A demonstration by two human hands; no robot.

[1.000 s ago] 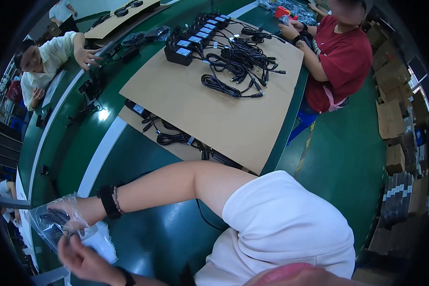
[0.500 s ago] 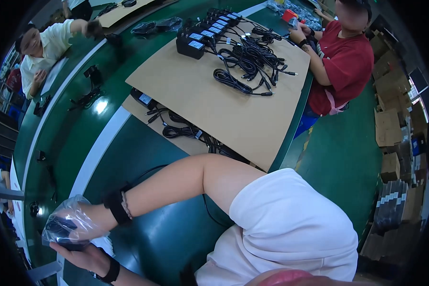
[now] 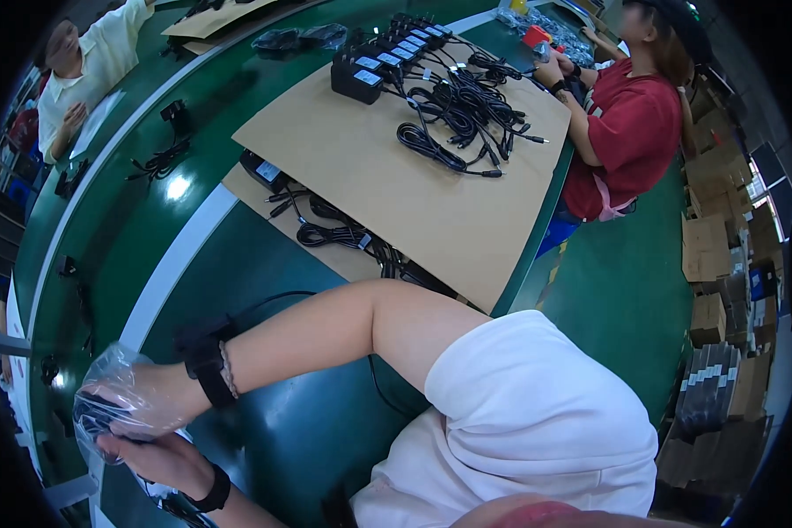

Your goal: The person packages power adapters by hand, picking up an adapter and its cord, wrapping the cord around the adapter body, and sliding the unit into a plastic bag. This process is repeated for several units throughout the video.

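Note:
At the left, both my hands meet at a clear plastic bag (image 3: 119, 363) with a dark thing inside it, likely a black power adapter, though its shape is partly hidden. My right hand (image 3: 154, 398) reaches in from above, its fingers closed on the bag and the dark thing. From below, my left hand (image 3: 154, 458) grips the bag's lower side, thumb against it. A black strap circles each wrist. Below the left hand, black cable (image 3: 180, 506) shows partly.
Layered cardboard sheets (image 3: 396, 220) on the green table carry a row of black power adapters (image 3: 356, 77) and coiled cables (image 3: 466, 110). Further adapters lie on the green conveyor (image 3: 163, 167) at left. A person in red (image 3: 634, 123) works at far right; another in pale yellow (image 3: 97, 62) sits at far left.
My right hand has moved slightly down and left with the bag, and my left hand is now closer against it. The far-left person's arm is raised higher.

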